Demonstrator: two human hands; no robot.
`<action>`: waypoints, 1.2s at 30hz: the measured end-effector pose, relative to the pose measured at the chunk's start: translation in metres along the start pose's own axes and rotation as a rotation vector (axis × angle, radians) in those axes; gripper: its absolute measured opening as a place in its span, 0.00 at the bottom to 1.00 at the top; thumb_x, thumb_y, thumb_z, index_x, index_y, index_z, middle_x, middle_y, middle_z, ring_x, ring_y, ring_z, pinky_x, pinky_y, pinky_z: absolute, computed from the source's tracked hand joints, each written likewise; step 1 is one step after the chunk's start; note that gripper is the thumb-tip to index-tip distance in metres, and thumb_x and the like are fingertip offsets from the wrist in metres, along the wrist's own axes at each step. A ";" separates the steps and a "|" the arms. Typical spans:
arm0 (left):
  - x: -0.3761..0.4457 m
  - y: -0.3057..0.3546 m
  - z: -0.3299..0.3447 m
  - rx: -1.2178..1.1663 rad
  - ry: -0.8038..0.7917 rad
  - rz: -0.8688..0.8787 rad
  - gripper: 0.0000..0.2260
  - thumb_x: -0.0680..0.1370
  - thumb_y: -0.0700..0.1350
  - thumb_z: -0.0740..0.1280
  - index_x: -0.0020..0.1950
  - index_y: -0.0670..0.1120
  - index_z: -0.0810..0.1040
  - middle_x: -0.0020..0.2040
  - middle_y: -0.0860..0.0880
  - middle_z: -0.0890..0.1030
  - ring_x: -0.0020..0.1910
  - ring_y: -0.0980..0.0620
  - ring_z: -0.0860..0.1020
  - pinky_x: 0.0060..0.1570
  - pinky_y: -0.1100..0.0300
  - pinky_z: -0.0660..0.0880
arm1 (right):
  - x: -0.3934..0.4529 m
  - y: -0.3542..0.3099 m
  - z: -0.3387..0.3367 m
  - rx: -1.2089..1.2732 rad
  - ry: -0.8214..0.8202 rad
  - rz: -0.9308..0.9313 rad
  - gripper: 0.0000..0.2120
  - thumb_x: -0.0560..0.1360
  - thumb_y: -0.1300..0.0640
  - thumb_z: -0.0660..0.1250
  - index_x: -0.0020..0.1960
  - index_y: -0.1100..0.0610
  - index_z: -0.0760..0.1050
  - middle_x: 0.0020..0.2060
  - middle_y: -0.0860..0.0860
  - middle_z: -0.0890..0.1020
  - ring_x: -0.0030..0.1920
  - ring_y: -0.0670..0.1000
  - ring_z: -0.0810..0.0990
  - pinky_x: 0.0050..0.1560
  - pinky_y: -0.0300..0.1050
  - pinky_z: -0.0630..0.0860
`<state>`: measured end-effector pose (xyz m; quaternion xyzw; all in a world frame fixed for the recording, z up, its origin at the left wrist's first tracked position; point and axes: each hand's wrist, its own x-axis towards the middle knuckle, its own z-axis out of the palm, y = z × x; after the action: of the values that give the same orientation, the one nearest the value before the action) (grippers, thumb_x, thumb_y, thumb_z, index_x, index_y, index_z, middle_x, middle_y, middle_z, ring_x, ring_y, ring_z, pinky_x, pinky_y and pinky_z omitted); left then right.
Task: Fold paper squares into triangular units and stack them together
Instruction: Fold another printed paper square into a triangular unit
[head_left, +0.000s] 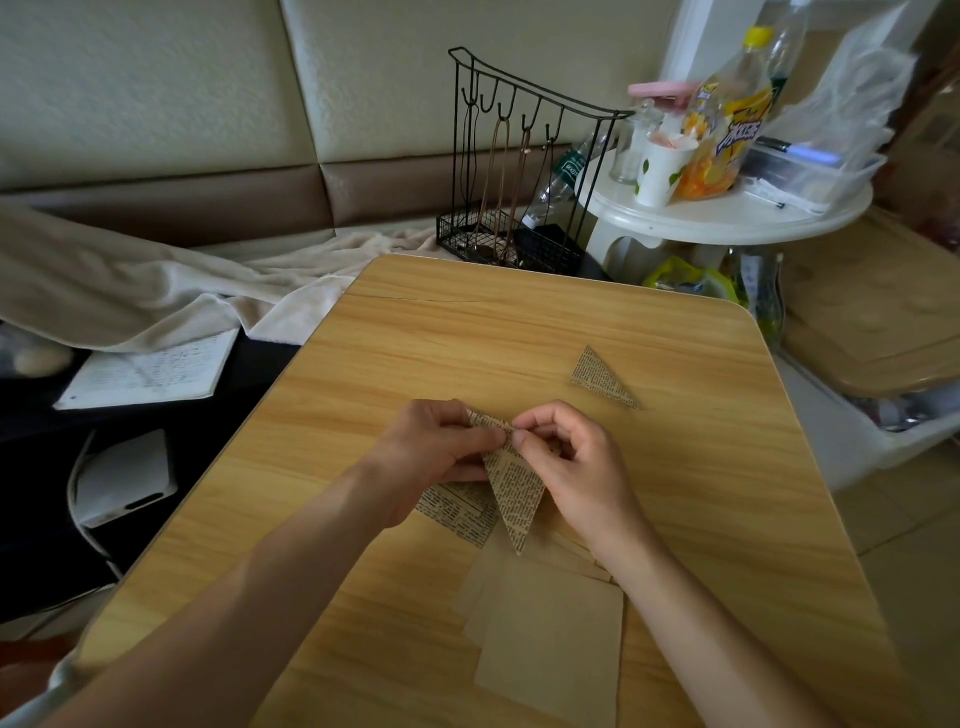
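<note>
- A person's two bare hands meet over the middle of a wood-grain worktop (675, 467), seen from above.
- The left hand (431, 447) has its fingers curled, thumb and fingertips pinching the upper left edge of a folded newsprint-patterned paper triangle (514, 488).
- The right hand (566, 457) pinches the same triangle at its top edge between thumb and forefinger; its other fingers are loosely curled and hold nothing else.
- The triangle points toward the near edge of the worktop, its tip lying over other paper.
- Under the left hand lies a flat printed paper piece (457, 512), partly hidden.
- A loose pile of plain tan paper squares (550, 639) lies between the forearms, reaching toward the near edge.
- A finished folded triangle (597, 376) lies alone toward the far right of the worktop, well apart from the hands.
- The far half of the worktop and its left side show bare wood.
- Beyond the far edge stands a black wire rack (514, 171); to its right, a white round side table (727, 213) carries bottles and a cup.
- Left of the worktop lie a cream blanket (156, 291) and an open notebook (150, 371).
</note>
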<state>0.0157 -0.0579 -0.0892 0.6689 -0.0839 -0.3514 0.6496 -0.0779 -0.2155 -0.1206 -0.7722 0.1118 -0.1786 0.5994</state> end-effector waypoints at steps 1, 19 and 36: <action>0.000 0.000 0.000 -0.005 0.005 0.003 0.11 0.75 0.37 0.76 0.55 0.32 0.83 0.52 0.35 0.85 0.52 0.42 0.86 0.51 0.54 0.84 | 0.000 0.000 0.000 0.010 0.006 -0.002 0.07 0.77 0.58 0.73 0.47 0.45 0.82 0.43 0.47 0.85 0.47 0.48 0.84 0.47 0.49 0.81; 0.004 -0.003 -0.006 -0.020 0.011 0.013 0.11 0.77 0.39 0.74 0.53 0.31 0.83 0.52 0.34 0.85 0.50 0.44 0.86 0.47 0.59 0.83 | -0.007 -0.005 0.003 -0.171 0.022 -0.214 0.08 0.78 0.64 0.71 0.48 0.51 0.82 0.39 0.42 0.82 0.42 0.48 0.81 0.42 0.36 0.74; 0.001 0.000 -0.005 -0.022 0.000 -0.018 0.09 0.78 0.41 0.74 0.52 0.36 0.85 0.50 0.38 0.86 0.50 0.45 0.86 0.46 0.59 0.83 | -0.008 -0.002 0.005 -0.175 0.064 -0.230 0.06 0.77 0.63 0.72 0.48 0.52 0.83 0.41 0.43 0.84 0.43 0.49 0.83 0.44 0.48 0.79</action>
<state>0.0195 -0.0546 -0.0900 0.6625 -0.0740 -0.3580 0.6538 -0.0830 -0.2079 -0.1211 -0.8231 0.0569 -0.2603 0.5015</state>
